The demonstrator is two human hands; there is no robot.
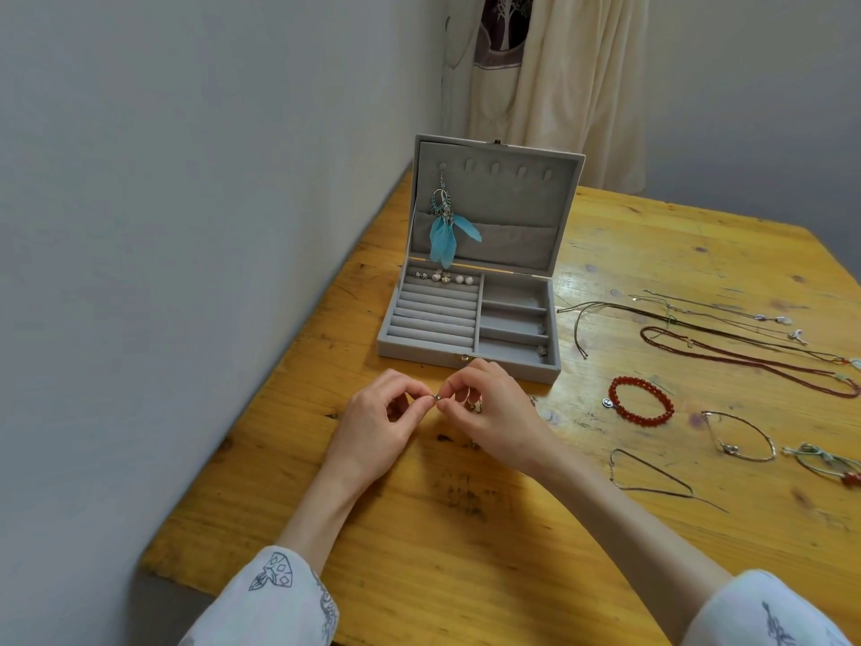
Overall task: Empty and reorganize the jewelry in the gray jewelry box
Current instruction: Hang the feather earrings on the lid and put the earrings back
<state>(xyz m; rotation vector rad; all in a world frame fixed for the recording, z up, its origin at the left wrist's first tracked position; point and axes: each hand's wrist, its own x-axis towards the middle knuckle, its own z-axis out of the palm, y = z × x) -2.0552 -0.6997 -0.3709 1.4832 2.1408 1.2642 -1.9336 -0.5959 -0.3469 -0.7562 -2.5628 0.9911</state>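
I had both hands just in front of the gray jewelry box, which stood open on the table with its lid upright so every slot stayed in reach. My left hand and right hand each pinched one side of a tiny metal piece (likely an earring and its back, too small to tell), held up between fingertips so I could work it before seating it. My right hand also seemed to keep another small piece tucked under its curled fingers. A few studs already sat in the top ring roll, and the blue feather earrings hung from a lid hook. The red bead bracelet and the necklaces lay spread to the right, apart from one another, I judged to keep them untangled until their turn.
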